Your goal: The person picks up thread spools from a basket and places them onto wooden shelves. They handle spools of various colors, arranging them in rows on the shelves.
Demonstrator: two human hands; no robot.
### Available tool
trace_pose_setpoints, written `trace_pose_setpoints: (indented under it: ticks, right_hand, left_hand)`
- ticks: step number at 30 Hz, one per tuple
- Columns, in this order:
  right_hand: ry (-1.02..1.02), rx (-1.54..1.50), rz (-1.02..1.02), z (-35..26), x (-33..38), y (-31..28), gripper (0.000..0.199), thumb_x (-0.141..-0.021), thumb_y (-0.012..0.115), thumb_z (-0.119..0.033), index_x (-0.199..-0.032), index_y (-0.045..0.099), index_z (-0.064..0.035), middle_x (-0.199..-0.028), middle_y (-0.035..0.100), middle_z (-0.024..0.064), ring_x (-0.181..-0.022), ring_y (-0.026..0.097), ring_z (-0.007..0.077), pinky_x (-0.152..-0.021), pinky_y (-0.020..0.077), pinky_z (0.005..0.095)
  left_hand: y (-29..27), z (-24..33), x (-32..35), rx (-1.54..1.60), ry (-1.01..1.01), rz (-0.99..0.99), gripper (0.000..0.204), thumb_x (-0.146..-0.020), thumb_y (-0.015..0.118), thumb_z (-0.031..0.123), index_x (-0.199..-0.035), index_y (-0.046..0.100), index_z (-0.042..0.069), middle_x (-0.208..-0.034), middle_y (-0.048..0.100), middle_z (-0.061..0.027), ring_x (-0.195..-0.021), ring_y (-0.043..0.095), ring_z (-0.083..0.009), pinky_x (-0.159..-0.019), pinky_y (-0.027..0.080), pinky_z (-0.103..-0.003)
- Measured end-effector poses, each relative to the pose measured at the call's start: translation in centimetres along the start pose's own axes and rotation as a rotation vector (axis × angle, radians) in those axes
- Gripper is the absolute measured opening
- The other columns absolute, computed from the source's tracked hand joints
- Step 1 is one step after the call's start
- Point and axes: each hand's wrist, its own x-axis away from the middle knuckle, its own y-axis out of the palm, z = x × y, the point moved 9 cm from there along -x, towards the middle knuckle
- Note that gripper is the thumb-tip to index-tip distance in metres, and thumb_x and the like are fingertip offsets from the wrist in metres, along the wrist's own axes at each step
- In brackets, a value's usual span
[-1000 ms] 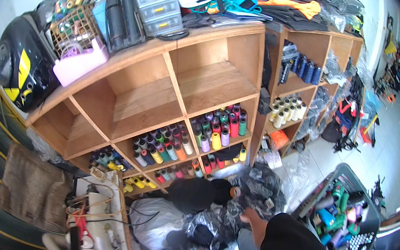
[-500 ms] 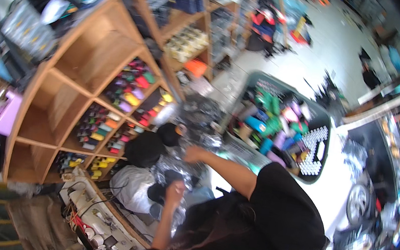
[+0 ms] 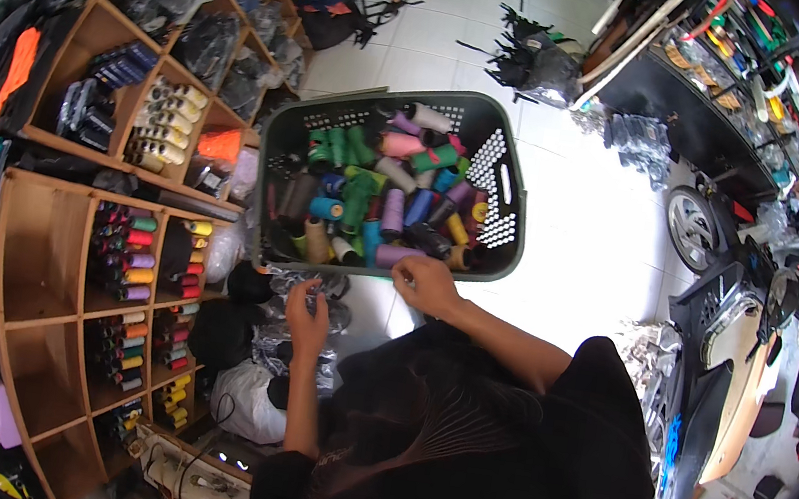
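Clearly the dark green plastic basket point(image 3: 510, 214) is the landmark: it sits on the white tiled floor point(image 3: 582, 243), heaped with thread cones in green, blue, purple, tan and pink. The right hand point(image 3: 425, 283) rests at the basket's near rim, fingers curled over the edge beside a lilac thread cone point(image 3: 399, 255); I cannot tell whether it grips the rim or pinches something small. The left hand point(image 3: 309, 306) hovers just left of the basket's near corner, above crumpled clear and black plastic bags point(image 3: 290, 351), fingers bent as if pinching; what it holds, if anything, is too small to make out.

By my judgement each cone is light and stiff, a rigid core wound with thread that is a little slippery, so it is best taken around the middle or by the bare core end, never by loose thread. The basket, full as it is, likely weighs a good deal and flexes; its slotted handles at the short ends are the sound places to lift.

Left of the basket stand wooden shelves point(image 3: 48, 234) holding more cones in rows.

Compared with half a second ago, the view has swung so the basket now lies straight ahead rather than off to the right, and both hands have come up close to its near rim.
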Motion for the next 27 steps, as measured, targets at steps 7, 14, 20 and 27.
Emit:
trace_pose_setpoints:
  ticks: [7,14,20,27]
  right_hand:
    - [0.182,0.515,0.006,7.8,0.3,-3.8,0.029,-0.083,0.062,-0.029,-0.09,0.062,-0.0006,-0.089,0.065,0.0178,-0.091,0.062,0.0353,-0.08,0.0514,0.0461]
    - [0.448,0.398,0.087,9.3,0.7,-5.2,0.035,-0.078,0.068,-0.034,-0.091,0.063,-0.0018,-0.092,0.065,0.0166,-0.093,0.063,0.0345,-0.085,0.0522,0.0456]
    - [0.583,0.441,0.216,10.8,1.0,-5.9,0.04,-0.078,0.07,-0.037,-0.093,0.062,-0.0014,-0.094,0.065,0.0189,-0.093,0.064,0.0357,-0.083,0.0533,0.0462]
    - [0.752,0.476,0.267,13.6,1.7,-5.4,0.044,-0.08,0.069,-0.036,-0.102,0.058,0.0003,-0.095,0.065,0.022,-0.095,0.064,0.038,-0.083,0.0533,0.0472]
  left_hand:
    - [5.3,4.0,-7.3,-0.143,0.267,-0.266,0.035,-0.084,0.064,0.007,-0.117,0.056,-0.001,-0.106,0.06,-0.0204,-0.101,0.057,-0.041,-0.088,0.045,-0.047]
    - [10.0,-1.0,-14.7,-0.575,0.25,-0.444,0.078,-0.071,0.077,0.009,-0.137,0.035,0.002,-0.122,0.048,-0.0216,-0.119,0.047,-0.0426,-0.092,0.046,-0.049]
    - [12.1,-6.8,-17.8,-0.618,0.262,-0.595,0.073,-0.068,0.078,0.01,-0.133,0.045,0.005,-0.126,0.05,-0.0161,-0.121,0.047,-0.0394,-0.093,0.048,-0.049]
    - [11.3,-7.0,-17.6,-0.557,0.314,-0.529,0.062,-0.072,0.075,0.013,-0.128,0.051,0.006,-0.129,0.054,-0.0137,-0.122,0.049,-0.0375,-0.093,0.049,-0.048]
